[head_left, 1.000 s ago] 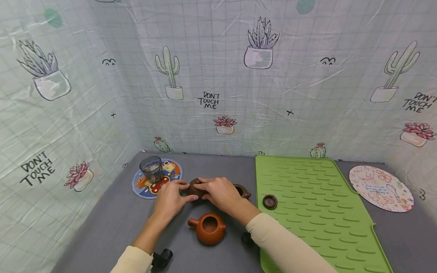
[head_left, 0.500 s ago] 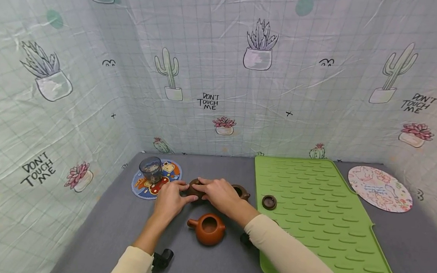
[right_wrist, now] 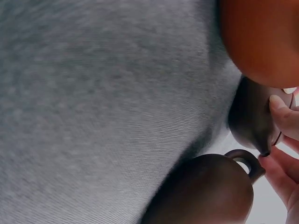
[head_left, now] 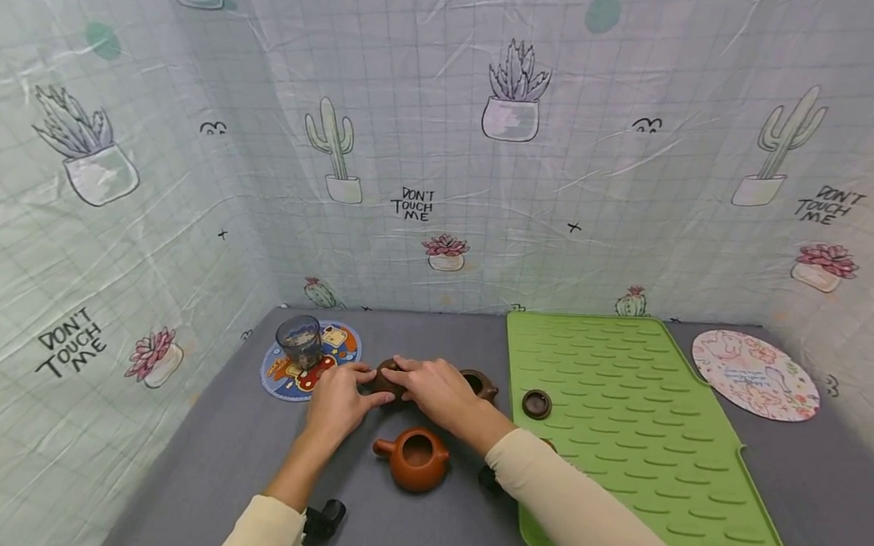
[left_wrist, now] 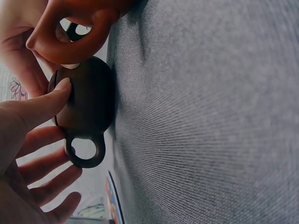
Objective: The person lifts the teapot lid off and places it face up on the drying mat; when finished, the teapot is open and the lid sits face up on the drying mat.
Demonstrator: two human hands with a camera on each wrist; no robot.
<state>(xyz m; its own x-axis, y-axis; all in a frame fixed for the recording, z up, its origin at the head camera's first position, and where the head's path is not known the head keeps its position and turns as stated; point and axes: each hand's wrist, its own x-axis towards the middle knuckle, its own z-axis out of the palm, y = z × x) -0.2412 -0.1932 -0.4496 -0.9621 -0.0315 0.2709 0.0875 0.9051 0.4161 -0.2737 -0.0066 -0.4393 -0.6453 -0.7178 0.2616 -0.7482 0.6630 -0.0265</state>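
Observation:
Both of my hands are on a dark brown teapot (head_left: 388, 377) that stands on the grey cloth. My left hand (head_left: 339, 399) holds its handle side, the thumb pressed to the near wall and the fingers behind, by the ring handle, in the left wrist view. From the spout side my right hand (head_left: 437, 392) grips it, thumb on the near wall and fingers around the far side and top. A seam near the top suggests a lid is seated; the hands hide most of it. Closer to me stands an open orange-brown teapot (head_left: 417, 472).
Right of the hands is a second dark teapot (head_left: 489, 387), uncovered. A small dark lid (head_left: 537, 404) lies on the green mat (head_left: 627, 360). A glass (head_left: 300, 341) stands on a round blue coaster (head_left: 278, 380) at left. A pink oval mat (head_left: 757, 376) lies far right.

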